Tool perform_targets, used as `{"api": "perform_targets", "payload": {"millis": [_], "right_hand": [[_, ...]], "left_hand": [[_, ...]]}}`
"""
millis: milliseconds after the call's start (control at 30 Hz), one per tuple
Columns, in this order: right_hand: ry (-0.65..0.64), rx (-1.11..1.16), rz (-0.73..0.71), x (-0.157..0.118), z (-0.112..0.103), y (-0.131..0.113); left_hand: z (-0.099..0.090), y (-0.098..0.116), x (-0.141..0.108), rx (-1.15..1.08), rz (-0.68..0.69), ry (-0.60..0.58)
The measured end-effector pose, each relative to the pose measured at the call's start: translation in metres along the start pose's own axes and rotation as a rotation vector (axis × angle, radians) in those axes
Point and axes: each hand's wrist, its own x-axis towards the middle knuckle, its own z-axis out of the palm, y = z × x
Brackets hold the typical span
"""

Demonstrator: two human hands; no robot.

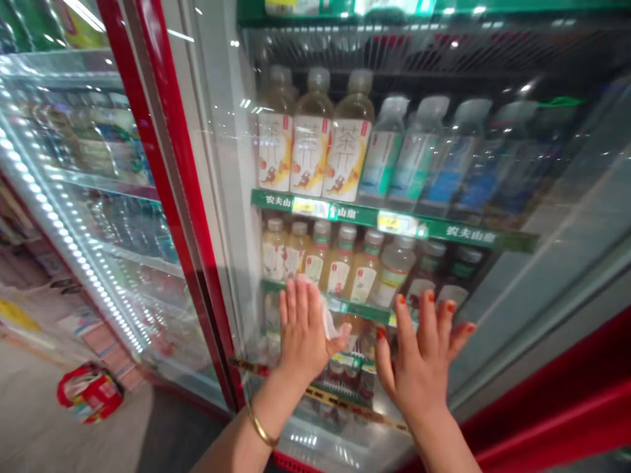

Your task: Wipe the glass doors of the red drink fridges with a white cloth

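My left hand (302,328), with a gold bangle (260,426) on its wrist, lies flat against the glass door (227,197) of a drinks fridge. Under its palm and fingers is a thin white tissue (326,316), whose edge shows between the forefinger and the thumb. To the right, my right hand (421,361) has its fingers spread at the glass and holds nothing; its nails are orange-red. Behind the door, rows of bottles (348,141) stand on shelves with green fronts (444,230). The hands partly hide the lower rows.
A red door frame (182,164) divides this fridge from a lit one with bottles (98,138) on the left. Another red frame (552,394) runs along the lower right. On the floor at the lower left sits a red container (91,392).
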Motion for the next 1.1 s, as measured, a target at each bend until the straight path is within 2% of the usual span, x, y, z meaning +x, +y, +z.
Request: {"api": "perform_targets", "payload": {"millis": [33, 67, 100, 133, 200, 267, 300, 333, 400, 467, 533, 600, 633, 667, 733, 800, 867, 933, 1000, 1100], "right_hand": [[-0.027, -0.001, -0.055, -0.01, 0.002, -0.001], [-0.052, -0.004, -0.101, -0.022, 0.004, -0.001], [-0.073, -0.005, -0.134, -0.034, 0.005, 0.0], [-0.084, 0.0, -0.156, -0.047, 0.006, 0.002], [-0.083, 0.012, -0.18, -0.072, 0.008, 0.008], [-0.058, 0.011, -0.214, -0.093, 0.011, 0.014], [-0.041, 0.004, -0.224, -0.102, 0.013, 0.016], [-0.023, -0.002, -0.224, -0.11, 0.016, 0.017], [0.01, -0.011, -0.213, -0.125, 0.024, 0.019], [0.038, -0.026, -0.206, -0.137, 0.032, 0.021], [0.061, -0.045, -0.223, -0.145, 0.036, 0.024], [0.066, -0.06, -0.257, -0.15, 0.036, 0.031], [0.064, -0.064, -0.279, -0.152, 0.034, 0.036], [0.062, -0.068, -0.296, -0.153, 0.031, 0.042], [0.065, -0.073, -0.31, -0.155, 0.024, 0.055], [0.067, -0.085, -0.281, -0.16, 0.018, 0.067], [0.077, -0.117, -0.234, -0.167, 0.017, 0.073], [0.097, -0.152, -0.19, -0.174, 0.02, 0.074], [0.12, -0.176, -0.169, -0.18, 0.026, 0.074], [0.164, -0.185, -0.2, -0.182, 0.034, 0.075]], "left_hand": [[0.006, -0.001, -0.023, 0.01, 0.085, -0.009], [0.009, -0.01, -0.047, 0.029, 0.124, -0.021], [0.01, -0.028, -0.068, 0.049, 0.118, -0.032], [0.009, -0.05, -0.084, 0.075, 0.053, -0.04], [0.003, -0.096, -0.096, 0.087, -0.13, -0.033], [-0.004, -0.119, -0.082, 0.075, -0.183, 0.019], [-0.005, -0.117, -0.071, 0.079, -0.207, 0.05], [-0.004, -0.107, -0.062, 0.049, -0.182, 0.076], [0.004, -0.07, -0.056, 0.003, -0.018, 0.076], [0.019, -0.037, -0.074, -0.012, 0.199, 0.037], [0.033, -0.031, -0.105, -0.001, 0.383, -0.025], [0.037, -0.056, -0.126, 0.038, 0.437, -0.056], [0.034, -0.076, -0.127, 0.064, 0.401, -0.044], [0.028, -0.099, -0.121, 0.082, 0.328, -0.019], [0.012, -0.137, -0.093, 0.069, 0.219, 0.051], [-0.001, -0.154, -0.06, 0.072, 0.18, 0.074], [-0.005, -0.148, -0.041, 0.055, 0.171, 0.069], [0.0, -0.127, -0.047, 0.04, 0.167, 0.055], [0.011, -0.099, -0.073, 0.033, 0.184, 0.035], [0.033, -0.064, -0.133, 0.037, 0.298, -0.003]]}}
